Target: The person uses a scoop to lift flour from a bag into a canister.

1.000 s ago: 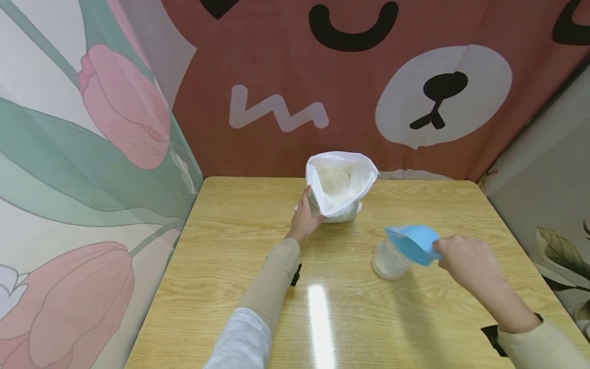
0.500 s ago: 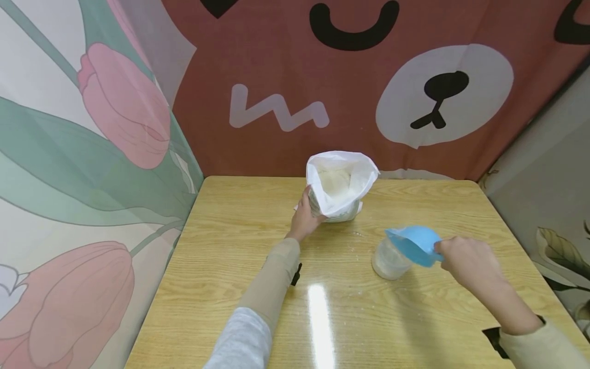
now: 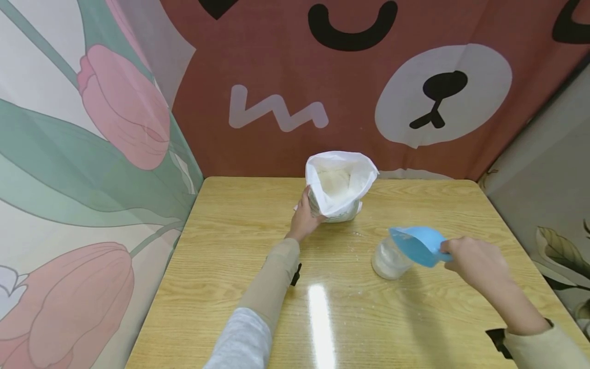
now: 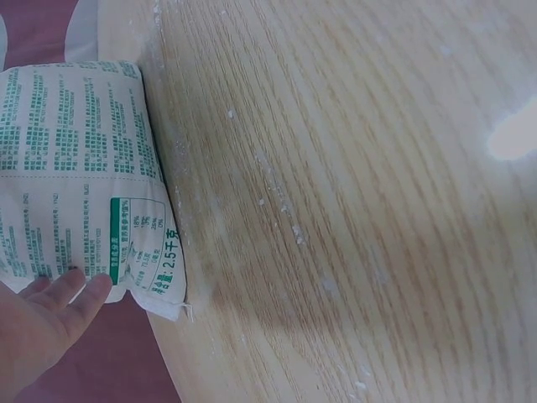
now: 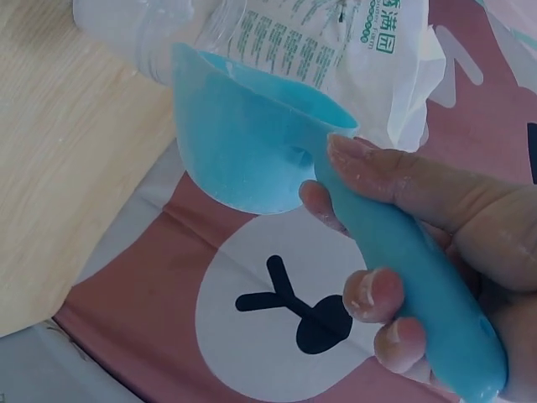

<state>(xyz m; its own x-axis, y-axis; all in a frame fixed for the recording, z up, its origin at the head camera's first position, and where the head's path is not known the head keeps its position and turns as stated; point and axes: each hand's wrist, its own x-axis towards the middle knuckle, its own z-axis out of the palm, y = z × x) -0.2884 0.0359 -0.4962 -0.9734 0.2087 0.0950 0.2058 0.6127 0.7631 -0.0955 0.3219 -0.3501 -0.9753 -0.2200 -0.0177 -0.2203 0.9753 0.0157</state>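
A white flour bag [image 3: 342, 202] with green print stands near the back of the table, its mouth wide apart and pale powder inside. My left hand [image 3: 305, 218] holds its left side; several fingers [image 4: 71, 302] lie on the printed face in the left wrist view. My right hand [image 3: 477, 261] grips a blue scoop [image 3: 421, 245] by its handle, thumb along the top. The scoop's bowl is tipped over a clear plastic cup [image 3: 387, 264], overlapping its rim. White powder shows in the cup. Little of the bowl's inside shows in the right wrist view.
The wooden table [image 3: 230, 256] has specks of white powder between bag and cup. A red cloth [image 3: 276, 148] with a cartoon face hangs at the back edge. A flowered cloth [image 3: 124, 107] hangs along the left side.
My right hand and the scoop have shifted slightly to the right, the bowl still over the cup. The left hand, bag and cup stay put.
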